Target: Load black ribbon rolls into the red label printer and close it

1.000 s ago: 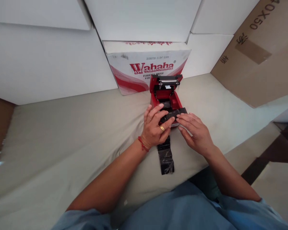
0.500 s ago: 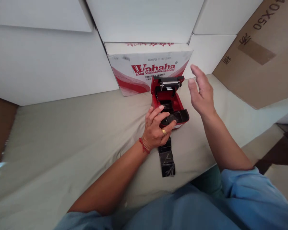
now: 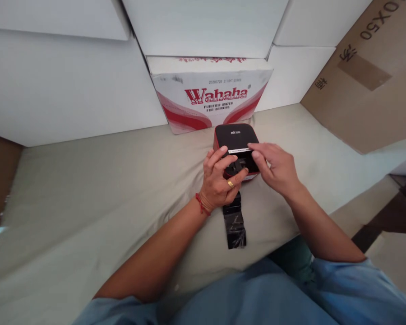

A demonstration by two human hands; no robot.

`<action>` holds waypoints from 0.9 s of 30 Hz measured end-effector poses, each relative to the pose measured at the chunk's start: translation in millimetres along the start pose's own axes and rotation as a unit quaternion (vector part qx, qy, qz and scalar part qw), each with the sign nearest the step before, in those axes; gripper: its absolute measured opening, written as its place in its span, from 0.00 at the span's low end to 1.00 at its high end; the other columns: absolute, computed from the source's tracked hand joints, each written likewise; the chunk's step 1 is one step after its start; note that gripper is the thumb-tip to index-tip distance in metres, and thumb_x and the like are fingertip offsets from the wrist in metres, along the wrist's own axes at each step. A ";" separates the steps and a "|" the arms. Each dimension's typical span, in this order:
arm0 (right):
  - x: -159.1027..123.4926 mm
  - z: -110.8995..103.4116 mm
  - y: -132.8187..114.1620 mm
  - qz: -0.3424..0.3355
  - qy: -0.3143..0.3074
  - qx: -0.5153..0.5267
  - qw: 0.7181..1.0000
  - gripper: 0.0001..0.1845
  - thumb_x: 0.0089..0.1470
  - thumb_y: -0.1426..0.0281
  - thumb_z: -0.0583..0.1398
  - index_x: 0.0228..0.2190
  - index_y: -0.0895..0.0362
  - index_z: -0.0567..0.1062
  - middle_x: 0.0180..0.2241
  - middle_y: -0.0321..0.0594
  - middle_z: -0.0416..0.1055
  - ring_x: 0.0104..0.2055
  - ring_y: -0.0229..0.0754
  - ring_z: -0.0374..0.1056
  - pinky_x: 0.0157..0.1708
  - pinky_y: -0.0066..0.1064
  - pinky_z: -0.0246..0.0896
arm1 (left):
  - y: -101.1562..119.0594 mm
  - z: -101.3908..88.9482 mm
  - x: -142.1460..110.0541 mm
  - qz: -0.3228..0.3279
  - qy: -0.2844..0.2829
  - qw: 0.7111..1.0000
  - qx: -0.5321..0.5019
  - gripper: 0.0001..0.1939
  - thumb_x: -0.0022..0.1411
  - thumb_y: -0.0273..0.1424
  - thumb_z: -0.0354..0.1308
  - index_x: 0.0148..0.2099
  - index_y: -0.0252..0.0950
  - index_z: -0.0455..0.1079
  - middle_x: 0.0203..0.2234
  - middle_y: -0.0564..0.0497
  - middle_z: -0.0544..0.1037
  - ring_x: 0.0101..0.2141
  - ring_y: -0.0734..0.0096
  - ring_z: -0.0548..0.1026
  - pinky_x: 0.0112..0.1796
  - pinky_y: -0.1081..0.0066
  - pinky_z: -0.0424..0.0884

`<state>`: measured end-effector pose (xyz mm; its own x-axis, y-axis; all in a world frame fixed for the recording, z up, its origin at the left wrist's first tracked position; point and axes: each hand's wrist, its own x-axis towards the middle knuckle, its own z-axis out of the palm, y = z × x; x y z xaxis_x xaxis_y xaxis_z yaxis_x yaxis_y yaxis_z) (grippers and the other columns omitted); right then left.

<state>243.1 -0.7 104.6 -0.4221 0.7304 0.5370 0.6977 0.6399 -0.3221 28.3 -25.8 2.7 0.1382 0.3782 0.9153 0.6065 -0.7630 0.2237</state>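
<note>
A compact red-and-black label printer [image 3: 237, 137] stands on the cloth-covered surface with its black lid down. My left hand [image 3: 219, 180] grips its front left, fingers bent over the front edge and the dark recess there; the thumb is hidden. A gold ring and a red string bracelet are on this hand and wrist. From under the hand a black shiny strip [image 3: 235, 230] runs down toward me across the cloth. My right hand [image 3: 275, 167] touches the lid's front right with its fingertips, thumb and index apart and nothing held between them.
Behind the printer, a white-and-red Wahaha water carton [image 3: 219, 97] stands against large white boxes [image 3: 206, 27]. A brown cardboard box [image 3: 365, 90] leans at the right. The pale cloth [image 3: 104, 194] is wrinkled left of the printer.
The printer's raised lid has come down over the roll compartment. My right hand has moved left and down from beside the printer to the lid's front. My left hand stays in place.
</note>
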 end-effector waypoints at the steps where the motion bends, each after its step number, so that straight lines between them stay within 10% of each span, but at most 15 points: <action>1: -7.7 1.6 -1.4 0.000 -0.012 -0.015 1.000 0.23 0.81 0.58 0.54 0.59 0.52 0.85 0.58 0.48 0.88 0.61 0.53 0.84 0.66 0.50 0.76 | -0.4 0.3 -0.5 -0.003 -0.003 1.000 -0.007 0.20 0.69 0.29 0.66 0.60 0.53 0.80 0.62 0.48 0.77 0.76 0.50 0.64 0.78 0.42 0.55; 19: -18.1 11.9 -14.7 0.016 -0.041 -0.085 0.995 0.19 0.79 0.64 0.58 0.60 0.53 0.85 0.60 0.50 0.86 0.64 0.54 0.81 0.66 0.46 0.77 | -9.2 -3.7 2.4 -0.231 -0.005 0.955 -0.187 0.25 0.84 0.44 0.52 0.77 0.47 0.64 0.65 0.43 0.83 0.63 0.56 0.85 0.78 0.42 0.60; 27: -26.9 33.5 -8.4 0.047 0.060 -0.036 0.996 0.19 0.80 0.62 0.55 0.55 0.49 0.86 0.57 0.45 0.88 0.63 0.51 0.82 0.74 0.52 0.66 | -42.2 9.8 -9.8 -0.321 0.052 0.890 -0.319 0.39 0.74 0.51 0.68 0.80 0.60 0.59 0.80 0.51 0.66 0.81 0.50 0.63 0.81 0.44 0.58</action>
<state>229.3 -17.8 66.7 -0.2839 0.7491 0.5985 0.7724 0.5486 -0.3202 9.0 7.9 -19.0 -0.1700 0.8185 0.5488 -0.0393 -0.5621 0.8262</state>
